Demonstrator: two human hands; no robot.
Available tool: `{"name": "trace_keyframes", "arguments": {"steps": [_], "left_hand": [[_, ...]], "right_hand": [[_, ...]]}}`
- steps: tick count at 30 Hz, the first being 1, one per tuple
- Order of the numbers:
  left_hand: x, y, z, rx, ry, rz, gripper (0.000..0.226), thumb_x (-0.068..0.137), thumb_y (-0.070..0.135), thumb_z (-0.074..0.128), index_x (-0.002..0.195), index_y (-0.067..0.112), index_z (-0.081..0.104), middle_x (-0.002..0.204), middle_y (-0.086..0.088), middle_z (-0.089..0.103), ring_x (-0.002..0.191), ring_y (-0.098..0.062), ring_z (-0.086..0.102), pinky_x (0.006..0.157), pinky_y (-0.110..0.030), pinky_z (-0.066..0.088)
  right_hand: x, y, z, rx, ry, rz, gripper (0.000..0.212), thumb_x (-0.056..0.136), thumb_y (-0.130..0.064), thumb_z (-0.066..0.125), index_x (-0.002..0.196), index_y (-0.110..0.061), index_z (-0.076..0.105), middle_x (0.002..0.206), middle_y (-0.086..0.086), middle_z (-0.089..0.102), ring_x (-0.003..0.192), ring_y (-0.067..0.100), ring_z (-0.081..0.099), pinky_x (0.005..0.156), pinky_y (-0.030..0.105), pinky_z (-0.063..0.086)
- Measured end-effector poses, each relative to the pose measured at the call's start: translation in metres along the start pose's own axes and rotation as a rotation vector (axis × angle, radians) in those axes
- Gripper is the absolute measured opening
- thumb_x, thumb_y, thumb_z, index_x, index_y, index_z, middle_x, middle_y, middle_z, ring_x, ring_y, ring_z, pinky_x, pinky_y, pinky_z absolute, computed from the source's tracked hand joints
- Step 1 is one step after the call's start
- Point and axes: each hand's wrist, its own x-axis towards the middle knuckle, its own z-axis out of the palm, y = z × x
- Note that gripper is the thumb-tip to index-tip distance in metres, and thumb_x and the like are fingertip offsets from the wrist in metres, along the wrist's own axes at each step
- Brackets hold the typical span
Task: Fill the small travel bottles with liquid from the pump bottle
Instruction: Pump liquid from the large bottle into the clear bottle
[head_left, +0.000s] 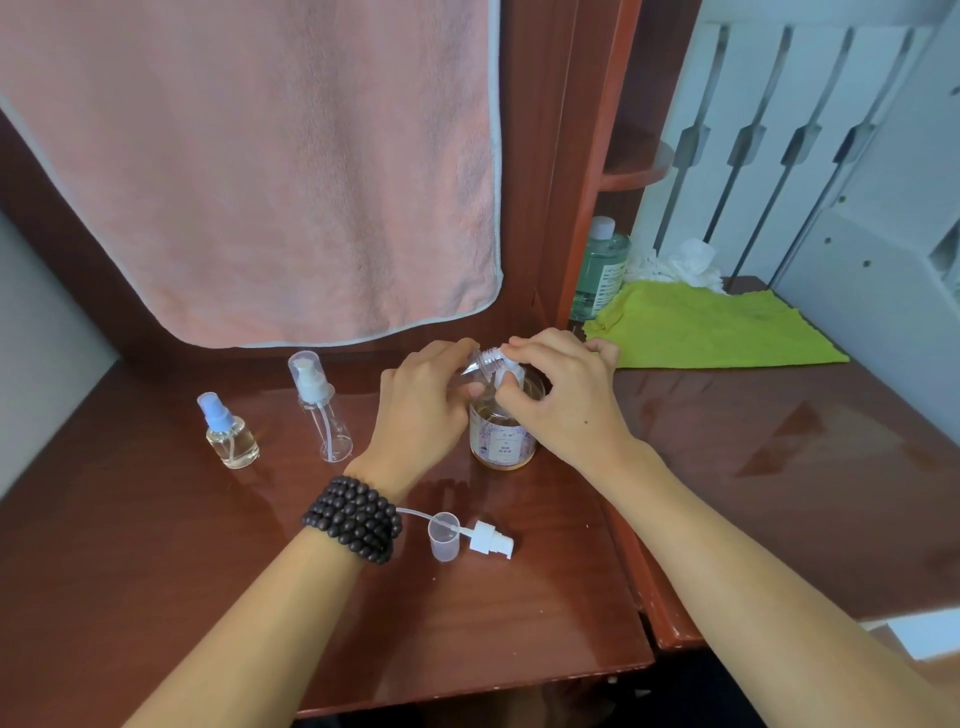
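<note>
L hand held tilted clear bottle at amber pump bottle, R hand pinching its white pump; blue-cap bottle far left part-filled, tall clear one empty.

Towel: salmon pink, pale grey edging. Desk: glossy reddish-brown wood grain. Cloth: lime yellow-green. Tissue: white. Pump bottle: amber liquid, pale label with lilac floral print. Spray bottle: clear, pale yellowish liquid, light blue sprayer. Tall bottle: clear, white pump. Loose pump: white. Cup: translucent. Bracelet: dark brown beads. Shelf bottle: greenish liquid, white cap. Panel: white, dark slots.
</note>
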Motion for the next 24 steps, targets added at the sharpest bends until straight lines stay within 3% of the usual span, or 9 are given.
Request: {"name": "trace_keyframes", "arguments": {"steps": [5,10,16,24], "left_hand": [[0.0035,0.0027,-0.0052,0.017,0.001,0.022,0.035,0.083,0.030,0.057,0.118,0.035,0.054,0.108,0.011,0.065,0.101,-0.022,0.063,0.090,-0.055,0.050],[0.0043,0.0014,-0.0022,0.020,-0.002,0.027,0.036,0.083,0.031,0.058,0.118,0.037,0.053,0.110,0.011,0.065,0.102,-0.022,0.064,0.090,-0.055,0.050],[0.0009,-0.0026,0.0028,-0.009,-0.012,0.009,0.038,0.081,0.028,0.059,0.118,0.037,0.052,0.105,0.013,0.063,0.097,-0.023,0.065,0.087,-0.055,0.051],[0.0046,-0.0012,-0.0026,-0.029,-0.005,0.005,0.036,0.083,0.032,0.058,0.119,0.036,0.055,0.106,0.014,0.063,0.102,-0.019,0.064,0.090,-0.053,0.051]], "right_hand": [[-0.0007,-0.0015,-0.0026,0.000,0.009,-0.031,0.029,0.079,-0.035,0.061,0.101,-0.023,0.077,0.108,-0.014,0.069,0.099,0.002,0.062,0.091,0.037,0.027],[0.0008,0.0005,-0.0014,-0.002,0.038,-0.019,0.025,0.078,-0.033,0.063,0.096,-0.024,0.078,0.102,-0.013,0.071,0.094,0.005,0.064,0.088,0.040,0.029],[-0.0012,0.0014,0.0033,-0.053,0.031,-0.033,0.022,0.076,-0.033,0.065,0.091,-0.024,0.079,0.094,-0.012,0.070,0.091,0.006,0.063,0.087,0.034,0.024],[0.0004,-0.0001,-0.0016,-0.057,0.060,-0.080,0.022,0.078,-0.030,0.066,0.095,-0.023,0.078,0.102,-0.012,0.071,0.093,0.006,0.065,0.088,0.041,0.031]]}}
